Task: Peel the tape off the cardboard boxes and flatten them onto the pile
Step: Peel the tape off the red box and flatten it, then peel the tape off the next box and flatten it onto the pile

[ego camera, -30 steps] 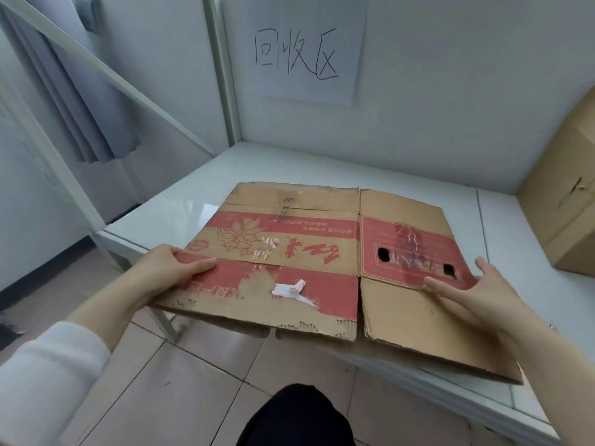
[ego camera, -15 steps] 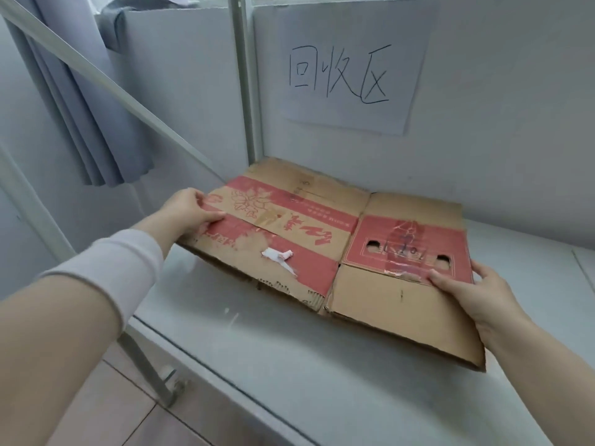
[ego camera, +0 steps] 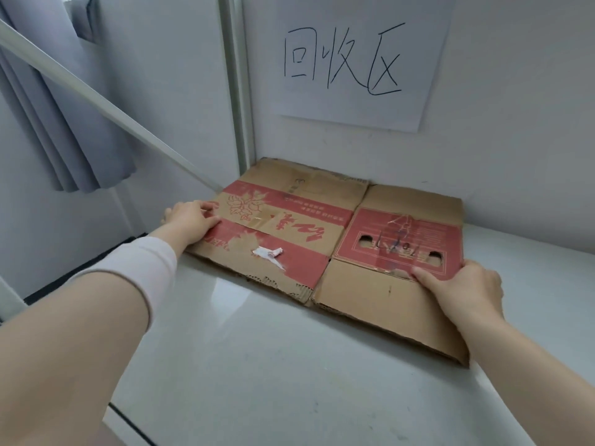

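Observation:
A flattened brown cardboard box [ego camera: 322, 233] with red printed bands lies on the white table, its far edge close to the back wall. My left hand [ego camera: 190, 217] grips its left edge, thumb on top. My right hand [ego camera: 463, 288] holds the right edge near the red panel with two handle holes, thumb pressed on top. A torn scrap of white tape [ego camera: 269, 254] sticks to the red band near the front left.
The white table [ego camera: 257, 365] stretches toward me in front of the box. A paper sign with handwritten characters [ego camera: 351, 59] hangs on the back wall. A slanted white bar [ego camera: 106, 104] and a grey curtain [ego camera: 58, 123] are at the left.
Both hands have carried the flattened box away from the table's front edge to the back corner under the sign, and it now lies flatter on the table.

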### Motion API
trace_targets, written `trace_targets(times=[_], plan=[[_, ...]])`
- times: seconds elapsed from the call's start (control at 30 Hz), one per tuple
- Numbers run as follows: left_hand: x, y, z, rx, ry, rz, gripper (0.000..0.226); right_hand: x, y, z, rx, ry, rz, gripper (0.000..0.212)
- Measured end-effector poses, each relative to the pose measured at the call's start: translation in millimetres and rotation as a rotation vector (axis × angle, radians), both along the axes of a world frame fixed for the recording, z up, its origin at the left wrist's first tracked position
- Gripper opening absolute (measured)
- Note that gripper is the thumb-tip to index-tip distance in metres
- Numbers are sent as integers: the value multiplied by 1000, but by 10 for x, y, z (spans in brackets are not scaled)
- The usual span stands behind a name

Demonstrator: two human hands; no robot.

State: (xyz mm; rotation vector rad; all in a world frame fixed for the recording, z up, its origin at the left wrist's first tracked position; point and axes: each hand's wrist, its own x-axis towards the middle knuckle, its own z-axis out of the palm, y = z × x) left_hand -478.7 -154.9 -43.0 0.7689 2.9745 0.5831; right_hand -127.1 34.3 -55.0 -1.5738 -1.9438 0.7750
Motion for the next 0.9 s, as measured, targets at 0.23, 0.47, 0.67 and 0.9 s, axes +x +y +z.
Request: trace_targets(times=[0.23, 0.47, 0.67, 0.9], plan=[[738, 113, 70, -151, 114, -133, 43, 202, -185, 216, 222, -332, 143, 54], [2278, 236, 756, -398, 498, -542, 42, 1199, -395, 624, 445, -727, 380, 46], [4053, 508, 915, -416, 629, -812, 38, 2719, -591, 812, 559, -907, 362, 49], [5651, 931, 846, -292, 725, -1081, 42, 4246, -556, 783, 396, -967, 175, 52]])
